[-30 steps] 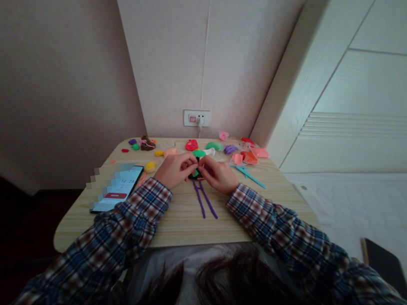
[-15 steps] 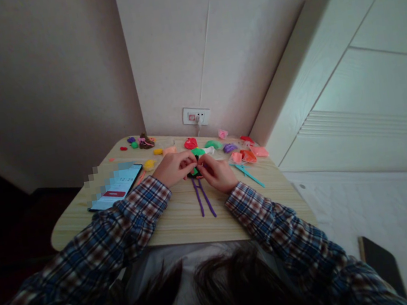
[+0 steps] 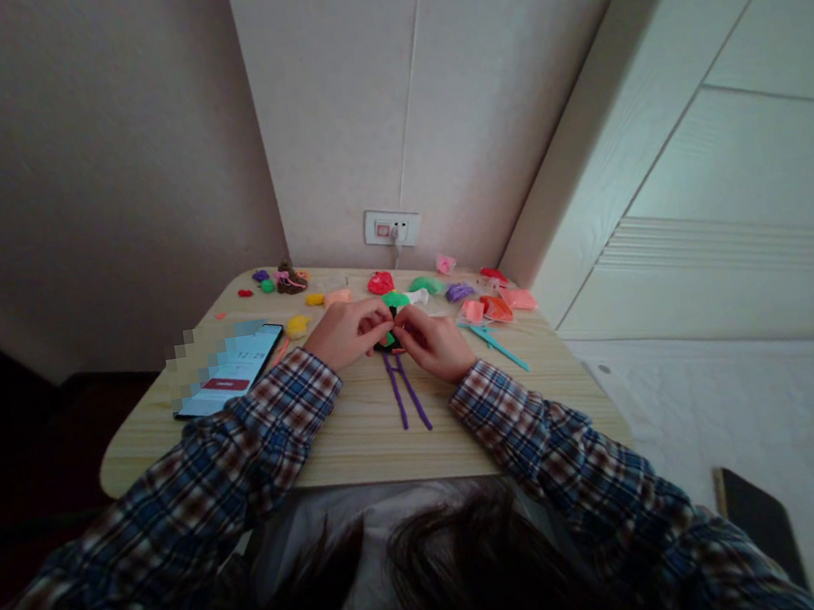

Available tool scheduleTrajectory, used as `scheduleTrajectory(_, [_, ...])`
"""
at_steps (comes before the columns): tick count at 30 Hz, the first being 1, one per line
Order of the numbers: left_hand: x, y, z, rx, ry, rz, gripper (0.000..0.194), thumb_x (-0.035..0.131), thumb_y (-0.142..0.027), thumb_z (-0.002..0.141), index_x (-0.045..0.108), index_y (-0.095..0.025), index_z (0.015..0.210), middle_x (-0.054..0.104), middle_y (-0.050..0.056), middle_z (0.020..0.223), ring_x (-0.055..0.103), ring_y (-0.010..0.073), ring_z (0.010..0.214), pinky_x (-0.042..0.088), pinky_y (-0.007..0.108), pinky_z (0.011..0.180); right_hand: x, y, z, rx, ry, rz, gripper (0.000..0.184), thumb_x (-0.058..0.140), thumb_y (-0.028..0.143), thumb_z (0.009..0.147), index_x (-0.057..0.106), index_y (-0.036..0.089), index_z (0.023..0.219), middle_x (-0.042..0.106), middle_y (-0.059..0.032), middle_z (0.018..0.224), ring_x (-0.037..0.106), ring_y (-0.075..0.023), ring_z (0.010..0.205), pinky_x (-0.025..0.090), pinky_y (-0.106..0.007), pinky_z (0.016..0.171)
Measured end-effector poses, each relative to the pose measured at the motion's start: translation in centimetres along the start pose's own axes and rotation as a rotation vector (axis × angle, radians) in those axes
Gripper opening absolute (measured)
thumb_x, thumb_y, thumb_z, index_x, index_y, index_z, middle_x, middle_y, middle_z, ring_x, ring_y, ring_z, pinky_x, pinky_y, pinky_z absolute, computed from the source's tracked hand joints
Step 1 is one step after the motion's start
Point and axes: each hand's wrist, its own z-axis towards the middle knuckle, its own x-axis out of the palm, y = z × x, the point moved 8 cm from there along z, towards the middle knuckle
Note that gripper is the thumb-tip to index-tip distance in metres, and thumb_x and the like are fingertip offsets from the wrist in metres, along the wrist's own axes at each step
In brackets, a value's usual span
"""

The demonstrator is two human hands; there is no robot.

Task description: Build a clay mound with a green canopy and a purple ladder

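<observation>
My left hand and my right hand meet fingertip to fingertip near the middle of the table. Both are closed in a pinch, and whatever sits between the fingertips is too small to make out. Just under the fingers lies a black and green clay piece, partly hidden by them. Two long purple clay strips run from it toward me, joined by a short crosspiece near the top. Behind the hands are a green clay lump and a white piece.
On the wooden table lie a phone at left, a turquoise tool at right, and yellow clay. Red clay, purple clay and orange packets sit along the back. A brown clay figure stands far left.
The view has shifted very slightly. Both hands keep their pinch at the same place over the black and green piece, and nothing on the table has visibly moved.
</observation>
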Motion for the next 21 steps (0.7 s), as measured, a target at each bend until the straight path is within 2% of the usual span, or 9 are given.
scheduleTrajectory(21, [0.12, 0.14, -0.02, -0.008, 0.006, 0.029, 0.013, 0.053, -0.025, 0.079, 0.057, -0.013, 0.08, 0.059, -0.001, 0.058, 0.056, 0.0096, 0.044, 0.043, 0.018, 0.043, 0.17, -0.16, -0.04, 0.002, 0.018, -0.026, 0.012, 0.042, 0.028, 0.089, 0.05, 0.02, 0.085, 0.058, 0.0017, 0.059, 0.05, -0.0115, 0.047, 0.034, -0.023, 0.048])
